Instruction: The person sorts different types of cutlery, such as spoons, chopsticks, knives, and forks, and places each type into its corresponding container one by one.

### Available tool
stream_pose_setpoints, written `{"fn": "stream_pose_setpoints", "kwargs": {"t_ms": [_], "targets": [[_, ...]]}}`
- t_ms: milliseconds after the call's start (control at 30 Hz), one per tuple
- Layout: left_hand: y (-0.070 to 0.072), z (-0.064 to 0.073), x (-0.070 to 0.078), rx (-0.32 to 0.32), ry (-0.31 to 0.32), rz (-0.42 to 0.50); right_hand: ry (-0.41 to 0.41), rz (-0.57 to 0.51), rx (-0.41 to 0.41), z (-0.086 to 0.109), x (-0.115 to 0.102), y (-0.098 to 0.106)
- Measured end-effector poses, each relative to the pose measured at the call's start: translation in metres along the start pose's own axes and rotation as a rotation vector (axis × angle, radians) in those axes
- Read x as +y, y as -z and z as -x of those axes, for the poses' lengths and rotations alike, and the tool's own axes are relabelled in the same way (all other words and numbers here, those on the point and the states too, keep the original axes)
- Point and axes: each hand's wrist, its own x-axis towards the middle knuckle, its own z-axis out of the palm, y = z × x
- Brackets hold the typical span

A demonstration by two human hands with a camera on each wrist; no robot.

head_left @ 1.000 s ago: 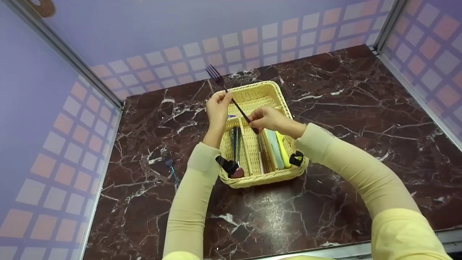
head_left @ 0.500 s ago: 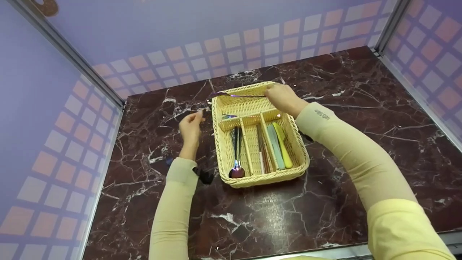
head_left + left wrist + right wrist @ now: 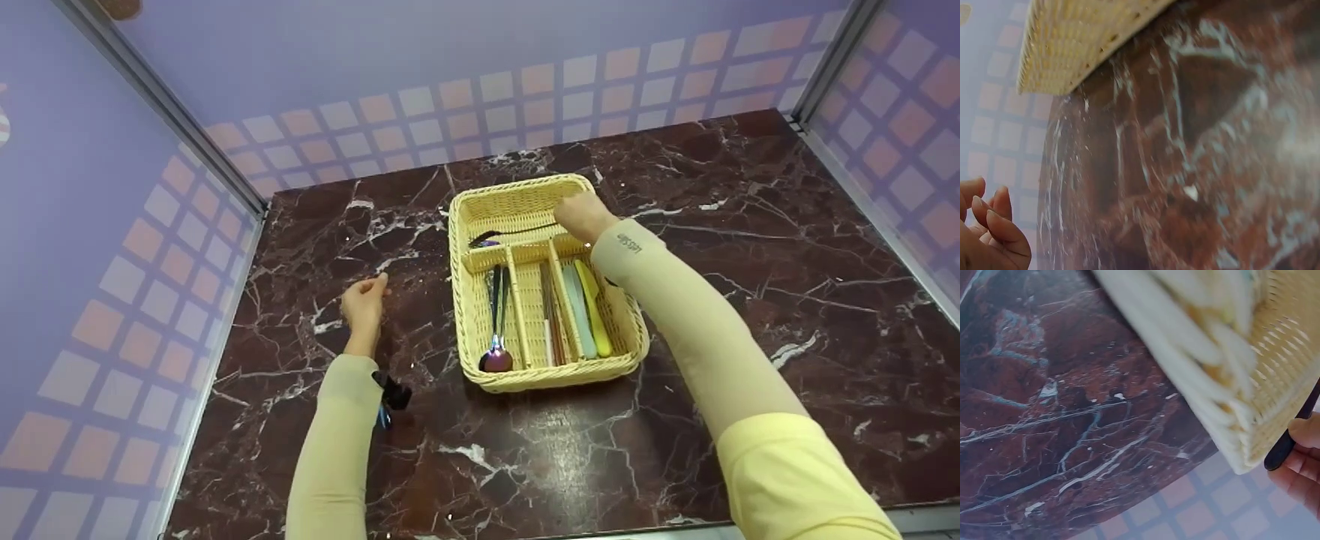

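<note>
My right hand (image 3: 585, 216) pinches the handle end of a dark fork (image 3: 529, 228) over the back compartment of a yellow wicker basket (image 3: 551, 378). The fork lies nearly level, its head by the compartment's left side, next to a purplish piece of cutlery (image 3: 489, 243) there. In the right wrist view, thumb and fingers grip the dark handle (image 3: 1282, 451) close to the basket's rim. My left hand (image 3: 364, 301) hovers over the marbled table left of the basket, fingers loosely bent and holding nothing; the left wrist view shows its curled fingertips (image 3: 1008, 225).
Front compartments hold spoons (image 3: 496, 358), chopsticks (image 3: 551, 322), a pale green knife (image 3: 579, 311) and a yellow knife (image 3: 594, 311). Part of a blue metallic utensil (image 3: 384, 416) shows on the table beside my left forearm. Patterned walls (image 3: 480, 97) stand behind and at both sides.
Both hands held the fork; the left let go and moved left and toward me. The right hand swung the fork level and lowered it into the back compartment.
</note>
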Motion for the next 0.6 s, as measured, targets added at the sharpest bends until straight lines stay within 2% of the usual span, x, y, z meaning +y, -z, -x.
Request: {"fn": "stream_pose_setpoints", "kwargs": {"t_ms": [167, 233, 367, 400, 467, 600], "targets": [[0.008, -0.002, -0.006, -0.004, -0.028, -0.062, 0.064, 0.046, -0.02, -0.003, 0.0, -0.008], [0.011, -0.002, -0.008, -0.007, -0.038, -0.069, 0.085, 0.047, 0.015, -0.02, 0.015, -0.041], [0.013, -0.002, -0.012, -0.013, -0.046, -0.085, 0.028, 0.008, -0.052, -0.029, 0.018, -0.051], [0.013, -0.002, -0.012, -0.014, -0.041, -0.084, 0.02, 0.002, -0.041, -0.028, 0.017, -0.05], [0.015, -0.002, -0.013, -0.017, -0.03, -0.085, -0.021, -0.009, -0.093, -0.013, 0.003, -0.019], [0.018, -0.004, -0.012, -0.02, 0.0, -0.068, -0.027, -0.024, -0.071, -0.006, 0.0, -0.01]]}}
